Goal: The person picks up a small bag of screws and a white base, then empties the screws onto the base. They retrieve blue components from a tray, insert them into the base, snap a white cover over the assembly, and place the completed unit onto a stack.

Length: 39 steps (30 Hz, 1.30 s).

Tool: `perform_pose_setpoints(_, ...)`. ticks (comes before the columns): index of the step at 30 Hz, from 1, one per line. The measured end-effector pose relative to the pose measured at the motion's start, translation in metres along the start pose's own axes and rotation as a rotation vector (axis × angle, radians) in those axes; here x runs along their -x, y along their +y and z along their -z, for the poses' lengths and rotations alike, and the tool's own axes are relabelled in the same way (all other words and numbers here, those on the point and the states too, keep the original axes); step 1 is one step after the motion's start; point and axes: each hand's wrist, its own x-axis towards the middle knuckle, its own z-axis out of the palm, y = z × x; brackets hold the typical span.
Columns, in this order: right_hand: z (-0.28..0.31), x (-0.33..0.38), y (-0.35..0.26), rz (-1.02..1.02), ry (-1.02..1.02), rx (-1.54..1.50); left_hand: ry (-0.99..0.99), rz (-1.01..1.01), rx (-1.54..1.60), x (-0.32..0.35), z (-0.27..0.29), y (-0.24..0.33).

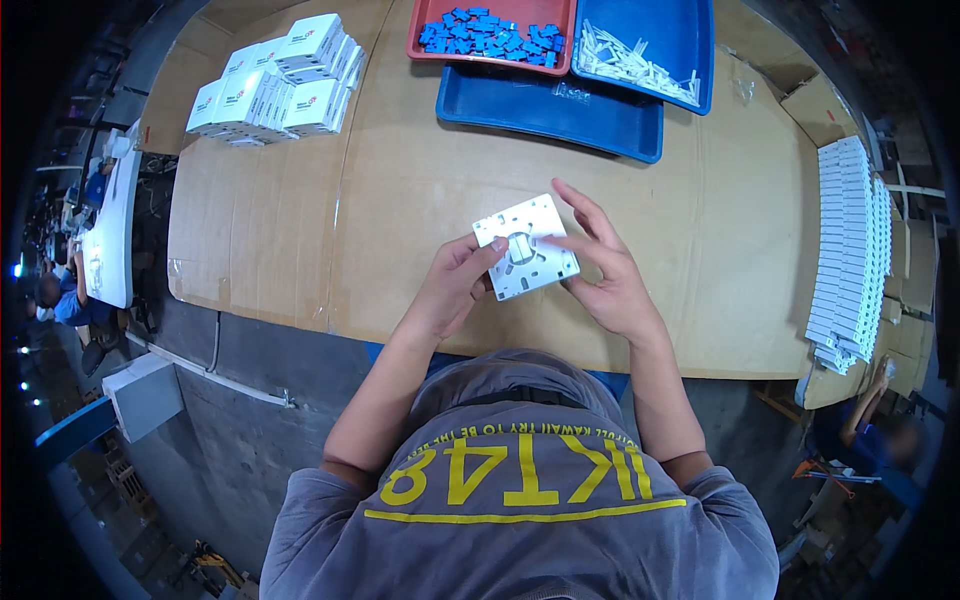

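A square white plastic plate (527, 278) with slots, holes and a round centre opening is held tilted in front of me, just above the cardboard-covered table. My left hand (452, 283) grips its left side, thumb on the top face and the other fingers partly hidden beneath. At its right side is my right hand (612, 270), fingers spread apart. One right finger reaches over the plate's face near the opening, while another points up and away past the edge. The right thumb lies by the lower right corner; firm contact is hard to make out.
White boxes (315, 105) stand stacked at far left. Behind the plate are a red tray (425, 52) of blue plastic pieces, a blue tray (700, 50) of white sticks and another blue tray (545, 128). Rows of white plates (842, 250) line the right edge. Other people sit on both sides.
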Motion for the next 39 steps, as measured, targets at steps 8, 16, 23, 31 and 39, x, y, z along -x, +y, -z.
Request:
perform_pose_setpoints(8,-0.027,0.023,0.019,-0.42,0.243,-0.18,0.091,-0.361,-0.114,-0.01,-0.017,-0.013)
perform_pose_setpoints(16,-0.046,0.005,-0.002,-0.168,0.345,-0.372,0.074,-0.81,-0.664,-0.015,-0.034,-0.028)
perform_pose_setpoints(23,0.0,0.015,0.023,-0.036,0.323,0.055,0.031,-0.521,-0.839,-0.031,-0.013,-0.056)
perform_pose_setpoints(31,0.06,0.093,0.098,-0.3,0.679,0.023,0.176,-0.622,-0.852,-0.024,-0.006,-0.085)
perform_pose_setpoints(39,0.195,0.229,0.148,-0.388,1.466,0.238,0.089,-0.709,-1.035,-0.038,-0.033,-0.076)
